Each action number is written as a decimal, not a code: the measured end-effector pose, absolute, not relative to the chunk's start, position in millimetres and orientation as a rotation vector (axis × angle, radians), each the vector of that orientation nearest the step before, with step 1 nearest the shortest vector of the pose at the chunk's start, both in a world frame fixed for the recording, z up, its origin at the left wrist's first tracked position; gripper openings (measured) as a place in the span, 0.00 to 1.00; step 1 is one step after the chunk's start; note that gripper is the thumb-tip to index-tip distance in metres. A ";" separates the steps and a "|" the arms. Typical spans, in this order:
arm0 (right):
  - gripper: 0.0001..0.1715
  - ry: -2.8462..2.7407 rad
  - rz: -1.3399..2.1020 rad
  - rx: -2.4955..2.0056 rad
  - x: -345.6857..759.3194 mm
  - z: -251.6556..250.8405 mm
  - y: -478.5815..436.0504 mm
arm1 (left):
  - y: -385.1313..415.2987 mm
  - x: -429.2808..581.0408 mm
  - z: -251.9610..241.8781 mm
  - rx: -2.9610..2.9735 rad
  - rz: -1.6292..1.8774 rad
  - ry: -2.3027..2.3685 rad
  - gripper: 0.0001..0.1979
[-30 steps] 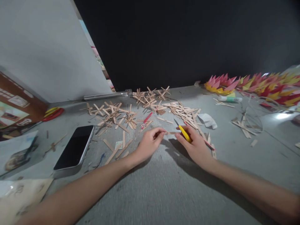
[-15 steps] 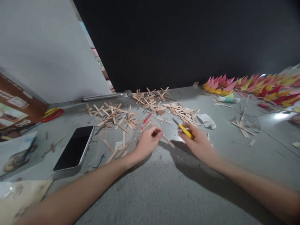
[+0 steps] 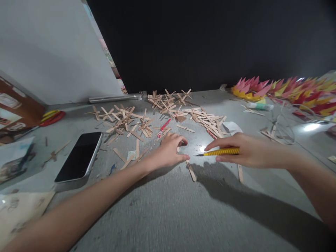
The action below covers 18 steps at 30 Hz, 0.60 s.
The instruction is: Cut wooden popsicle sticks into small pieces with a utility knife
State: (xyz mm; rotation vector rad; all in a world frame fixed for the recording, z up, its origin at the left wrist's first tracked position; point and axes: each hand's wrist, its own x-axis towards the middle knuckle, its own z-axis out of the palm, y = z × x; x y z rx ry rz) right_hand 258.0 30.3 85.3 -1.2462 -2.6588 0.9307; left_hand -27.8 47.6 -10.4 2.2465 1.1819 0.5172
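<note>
My left hand [image 3: 169,152] rests on the grey table, fingers curled and pressing down on the upper end of a wooden craft stick [image 3: 191,171] that lies flat, slanting toward me. My right hand [image 3: 248,150] grips a yellow craft knife [image 3: 220,152], held nearly level with its blade tip pointing left at the stick, close to my left fingertips. Behind both hands lie heaps of craft sticks [image 3: 204,120], several glued into crosses [image 3: 126,120].
A black phone [image 3: 78,157] lies face up at the left. A small red tool [image 3: 165,125] sits among the sticks. Pink, red and yellow folded paper shapes [image 3: 283,91], a glue stick [image 3: 258,105], white crumpled paper [image 3: 231,126] and a wire ring [image 3: 282,131] occupy the right.
The stick, held between both hands a second ago, now lies on the table under my left fingers. My right hand swung right and turned the knife level, blade pointing left.
</note>
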 end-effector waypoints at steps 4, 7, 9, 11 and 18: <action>0.18 -2.699 1.015 -1.084 248.6 70.4 32.2 | 51.2 -31.8 -5.2 2.235 0.460 1.164 0.26; 0.17 -2.690 0.962 -0.987 242.0 59.8 31.4 | 51.1 -31.9 -5.9 2.223 0.462 1.156 0.26; 0.17 -2.691 0.896 -0.948 239.9 55.2 30.3 | 51.1 -31.6 -7.1 2.220 0.471 1.144 0.26; 0.17 -2.701 0.851 -0.925 239.0 52.6 29.3 | 51.1 -31.5 -8.0 2.215 0.479 1.144 0.27; 0.16 -2.721 0.814 -0.923 237.7 52.8 28.5 | 50.3 -31.8 -7.3 2.194 0.472 1.151 0.27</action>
